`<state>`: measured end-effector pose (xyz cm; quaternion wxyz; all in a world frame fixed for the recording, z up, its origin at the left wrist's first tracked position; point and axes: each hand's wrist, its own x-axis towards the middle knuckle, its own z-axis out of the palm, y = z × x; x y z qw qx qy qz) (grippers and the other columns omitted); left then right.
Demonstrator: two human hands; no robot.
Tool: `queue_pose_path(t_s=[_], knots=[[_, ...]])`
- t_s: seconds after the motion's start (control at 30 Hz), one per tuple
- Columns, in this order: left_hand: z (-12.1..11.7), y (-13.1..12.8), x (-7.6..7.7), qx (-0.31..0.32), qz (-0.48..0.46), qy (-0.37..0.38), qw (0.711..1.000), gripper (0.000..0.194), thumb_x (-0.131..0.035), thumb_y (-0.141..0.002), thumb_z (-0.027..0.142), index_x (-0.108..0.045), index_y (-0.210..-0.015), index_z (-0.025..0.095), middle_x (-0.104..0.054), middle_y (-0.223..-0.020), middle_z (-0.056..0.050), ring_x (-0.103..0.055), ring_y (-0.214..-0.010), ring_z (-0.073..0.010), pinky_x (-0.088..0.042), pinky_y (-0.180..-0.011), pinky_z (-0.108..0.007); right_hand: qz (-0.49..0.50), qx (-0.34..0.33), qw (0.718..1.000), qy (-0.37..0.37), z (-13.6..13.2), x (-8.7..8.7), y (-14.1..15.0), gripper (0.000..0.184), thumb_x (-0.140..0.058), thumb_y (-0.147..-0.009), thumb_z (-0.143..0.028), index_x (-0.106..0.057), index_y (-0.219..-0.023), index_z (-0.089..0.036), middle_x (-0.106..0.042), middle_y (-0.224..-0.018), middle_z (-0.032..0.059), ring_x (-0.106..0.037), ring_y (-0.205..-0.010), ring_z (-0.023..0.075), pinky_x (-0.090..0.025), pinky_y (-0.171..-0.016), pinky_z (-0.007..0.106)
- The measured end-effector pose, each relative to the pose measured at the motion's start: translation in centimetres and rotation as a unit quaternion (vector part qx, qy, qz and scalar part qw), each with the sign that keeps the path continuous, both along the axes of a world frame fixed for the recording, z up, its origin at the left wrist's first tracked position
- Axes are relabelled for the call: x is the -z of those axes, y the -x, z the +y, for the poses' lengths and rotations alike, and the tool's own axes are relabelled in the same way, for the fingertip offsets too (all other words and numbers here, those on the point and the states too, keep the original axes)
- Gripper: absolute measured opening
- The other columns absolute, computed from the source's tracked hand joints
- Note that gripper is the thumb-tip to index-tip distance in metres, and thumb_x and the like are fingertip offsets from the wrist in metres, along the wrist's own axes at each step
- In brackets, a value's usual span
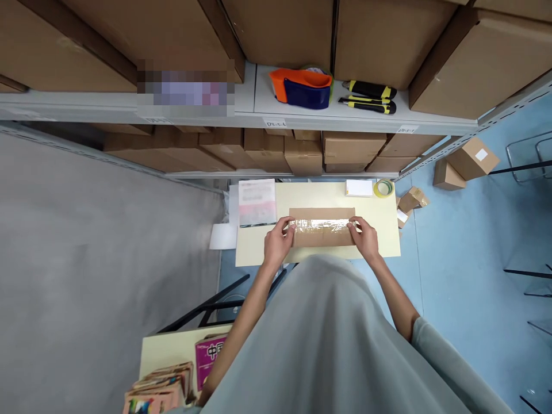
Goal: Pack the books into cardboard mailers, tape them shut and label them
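Note:
A brown cardboard box (322, 237) lies on the pale yellow table (383, 230), with a shiny strip of clear packing tape (321, 225) running along its top from end to end. My left hand (278, 241) grips the left end of the box at the tape, fingers curled over the edge. At the right end, my right hand (364, 237) is closed the same way, thumb on top by the end of the tape. The undersides of both grips are hidden. A roll of tape (383, 188) and a small white box (359, 188) stand near the table's back right corner.
Printed sheets (257, 202) lie at the table's left. Above the table, a grey shelf (245, 118) carries large cartons, an orange and blue tape dispenser (302, 88) and utility knives (370, 98). Small cartons (470, 161) sit on the right; books (161, 388) are stacked at lower left.

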<state>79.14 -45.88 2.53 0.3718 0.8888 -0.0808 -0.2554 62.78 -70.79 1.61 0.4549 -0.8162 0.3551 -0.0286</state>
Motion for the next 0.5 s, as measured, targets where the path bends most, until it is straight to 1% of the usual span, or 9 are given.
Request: queue_pose_path(t_s=[0.1, 0.23, 0.33, 0.43, 0.5], knots=[[-0.6, 0.0, 0.4, 0.011, -0.008, -0.004, 1.000, 0.032, -0.055, -0.107, 0.044, -0.069, -0.132, 0.029, -0.081, -0.136, -0.006, -0.081, -0.113, -0.0264, -0.059, -0.096, -0.035, -0.001, -0.005, 1.000, 0.003, -0.3, 0.4, 0.4, 0.040, -0.054, -0.105, -0.059, -0.074, -0.121, -0.028, -0.082, -0.127, 0.0088, -0.080, -0.108, 0.0312, -0.064, -0.090, 0.042], [-1.3, 0.4, 0.9, 0.016, -0.018, 0.002, 1.000, 0.034, -0.053, -0.109, 0.047, -0.069, -0.133, 0.030, -0.080, -0.138, -0.005, -0.081, -0.112, -0.0254, -0.058, -0.094, -0.033, -0.019, -0.015, 1.000, -0.001, -1.0, 0.4, 0.9, 0.041, -0.052, -0.107, -0.058, -0.073, -0.125, -0.028, -0.081, -0.130, 0.0086, -0.079, -0.110, 0.0295, -0.066, -0.089, 0.041], [-1.8, 0.1, 1.7, 0.005, -0.033, -0.012, 0.999, 0.038, -0.050, -0.109, 0.047, -0.068, -0.137, 0.028, -0.079, -0.140, -0.007, -0.080, -0.113, -0.0252, -0.057, -0.096, -0.033, -0.031, -0.036, 0.999, 0.008, -1.5, 0.7, 0.0, 0.039, -0.051, -0.109, -0.055, -0.073, -0.127, -0.028, -0.079, -0.136, 0.0077, -0.078, -0.114, 0.0281, -0.067, -0.093, 0.040], [-2.0, -0.6, 3.0, 0.008, -0.043, -0.045, 0.998, 0.043, -0.045, -0.111, 0.043, -0.066, -0.144, 0.026, -0.080, -0.134, -0.009, -0.078, -0.112, -0.0258, -0.056, -0.097, -0.034, -0.029, -0.080, 0.996, 0.032, -1.8, 1.8, -1.6, 0.035, -0.050, -0.111, -0.044, -0.073, -0.132, -0.027, -0.077, -0.142, 0.0084, -0.077, -0.119, 0.0290, -0.065, -0.100, 0.042], [-1.9, -0.7, 3.9, 0.027, -0.039, -0.062, 0.997, 0.044, -0.045, -0.110, 0.041, -0.067, -0.146, 0.026, -0.081, -0.126, -0.010, -0.077, -0.110, -0.0268, -0.054, -0.096, -0.034, 0.006, -0.113, 0.992, 0.050, -1.9, 2.9, -2.3, 0.035, -0.048, -0.110, -0.034, -0.073, -0.134, -0.026, -0.078, -0.140, 0.0098, -0.077, -0.117, 0.0309, -0.063, -0.103, 0.046]])
